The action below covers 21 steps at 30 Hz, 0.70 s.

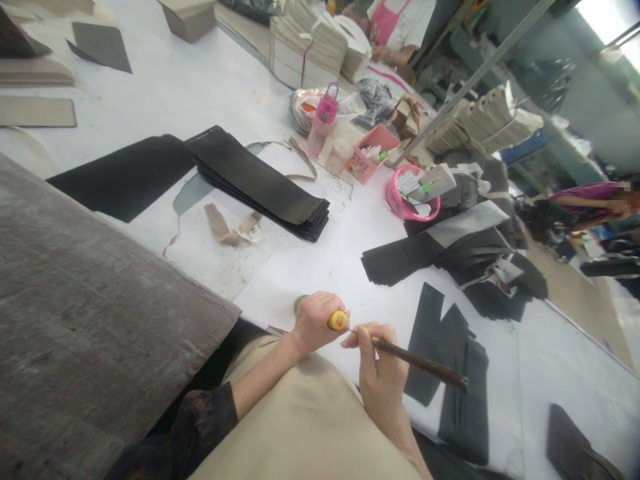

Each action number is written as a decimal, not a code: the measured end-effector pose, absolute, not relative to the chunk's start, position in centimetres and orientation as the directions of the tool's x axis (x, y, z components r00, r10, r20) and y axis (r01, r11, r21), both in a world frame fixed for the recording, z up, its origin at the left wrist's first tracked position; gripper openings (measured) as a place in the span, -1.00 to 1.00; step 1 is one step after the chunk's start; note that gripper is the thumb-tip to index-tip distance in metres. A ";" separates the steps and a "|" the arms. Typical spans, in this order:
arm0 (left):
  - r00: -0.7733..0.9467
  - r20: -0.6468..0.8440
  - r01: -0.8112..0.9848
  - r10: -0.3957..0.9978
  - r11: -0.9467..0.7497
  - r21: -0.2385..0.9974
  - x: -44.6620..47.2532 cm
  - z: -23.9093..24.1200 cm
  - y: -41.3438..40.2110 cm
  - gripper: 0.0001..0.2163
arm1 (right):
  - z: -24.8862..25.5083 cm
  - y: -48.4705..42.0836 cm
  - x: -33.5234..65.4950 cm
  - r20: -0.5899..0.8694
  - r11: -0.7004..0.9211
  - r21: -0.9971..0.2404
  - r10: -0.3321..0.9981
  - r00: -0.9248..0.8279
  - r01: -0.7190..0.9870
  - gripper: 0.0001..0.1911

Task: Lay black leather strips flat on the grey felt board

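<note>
Figure: two hands at a white worktop (345, 257); clock positions are read about the hands, with 12 o'clock at the top of the view. A yellow-ended object (338, 321) is enclosed by the curled left hand (315, 322), its round end being turned towards 3 o'clock. A dark rod (430, 367) is pinched between the thumb and fingers of the right hand (383, 367), its thick end being pointed towards 4 o'clock. A thin tip is directed at the yellow end; whether contact is made cannot be told. A green piece (299, 305) is seen just behind the left hand; whether it is joined to the yellow-ended object cannot be told.

Black strips (260, 180) are stacked at 11 o'clock, loose dark pieces (465, 380) are laid at 3 to 4 o'clock, and a pink basket (413, 200) is placed at 1 o'clock.

Possible faults, as judged: the left fingers could be pricked if the thin tip were slipped off the small round end, since both hands are held close together in mid-air without support. The dark pieces could be brushed out of place if the rod's thick end were swung low.
</note>
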<state>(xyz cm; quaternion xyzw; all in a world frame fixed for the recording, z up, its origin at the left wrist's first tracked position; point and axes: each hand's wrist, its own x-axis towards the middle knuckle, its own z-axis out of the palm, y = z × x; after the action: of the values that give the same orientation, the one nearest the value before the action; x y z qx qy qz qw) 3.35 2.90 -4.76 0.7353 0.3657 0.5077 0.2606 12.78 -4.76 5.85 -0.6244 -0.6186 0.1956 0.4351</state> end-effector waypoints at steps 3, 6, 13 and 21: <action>0.214 0.560 0.278 0.800 -0.600 0.751 3.3 -4.7 3.0 -0.85 | 5.6 -4.7 12.7 0.296 0.149 -0.776 0.944 0.145 0.612 -0.86; 0.217 0.561 0.278 0.799 -0.601 0.749 3.3 -4.8 3.0 -0.84 | 5.3 -4.7 12.7 0.292 0.140 -0.762 0.946 0.143 0.632 -0.86; 0.214 0.561 0.264 0.799 -0.601 0.755 3.3 -5.2 3.1 -0.84 | 4.9 -4.6 13.0 0.295 0.146 -0.734 0.948 0.117 0.664 -0.88; 0.210 0.562 0.250 0.800 -0.600 0.760 3.3 -5.0 3.2 -0.85 | 5.0 -4.7 12.9 0.297 0.152 -0.718 0.950 0.102 0.679 -0.88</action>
<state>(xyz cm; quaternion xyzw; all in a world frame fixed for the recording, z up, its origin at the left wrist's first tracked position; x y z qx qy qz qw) 3.28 3.24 -5.01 0.7307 0.3594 0.5156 0.2666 12.87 -4.65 5.00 -0.6284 -0.6480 0.1712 0.3948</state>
